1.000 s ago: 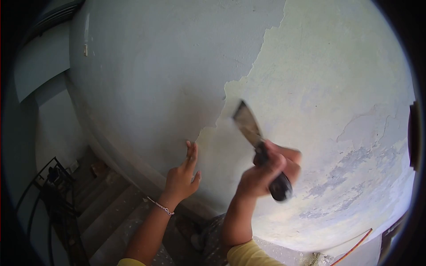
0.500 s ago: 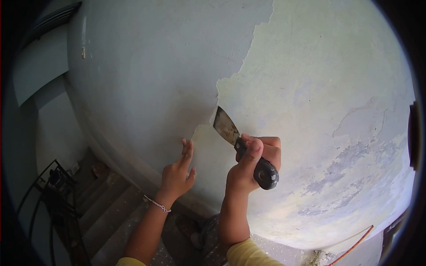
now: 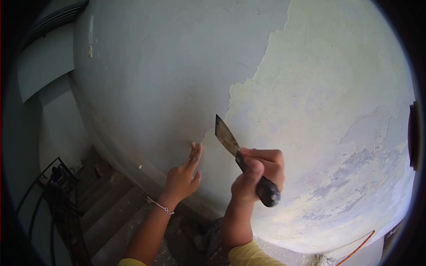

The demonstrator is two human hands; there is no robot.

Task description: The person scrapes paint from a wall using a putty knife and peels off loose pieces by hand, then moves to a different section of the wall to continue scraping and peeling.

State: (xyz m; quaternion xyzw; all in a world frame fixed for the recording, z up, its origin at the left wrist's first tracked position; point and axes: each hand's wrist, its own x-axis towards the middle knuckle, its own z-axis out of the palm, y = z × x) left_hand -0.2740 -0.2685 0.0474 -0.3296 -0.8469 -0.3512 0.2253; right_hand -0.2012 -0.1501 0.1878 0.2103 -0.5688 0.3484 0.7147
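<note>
My right hand point(image 3: 259, 175) is wrapped round the black handle of a scraper point(image 3: 227, 136), whose stained metal blade points up and left near the ragged edge of the grey paint point(image 3: 177, 66). Right of that edge the wall shows a pale greenish layer point(image 3: 310, 102). Lower left of the blade, my left hand point(image 3: 183, 177) has its fingers stretched upward, fingertips at the wall by the paint edge, holding nothing. A bracelet point(image 3: 160, 206) circles the left wrist.
Stairs point(image 3: 111, 208) run down at the lower left beside a dark metal railing point(image 3: 53, 190). An orange cord or rod point(image 3: 357, 248) shows at the lower right. Flaking bluish patches point(image 3: 341, 173) mark the wall at the right.
The scraper blade has tilted more upright and now sits lower against the paint edge. The view has shifted, so wall and left hand appear further right. A small white speck shows near the wall's base.
</note>
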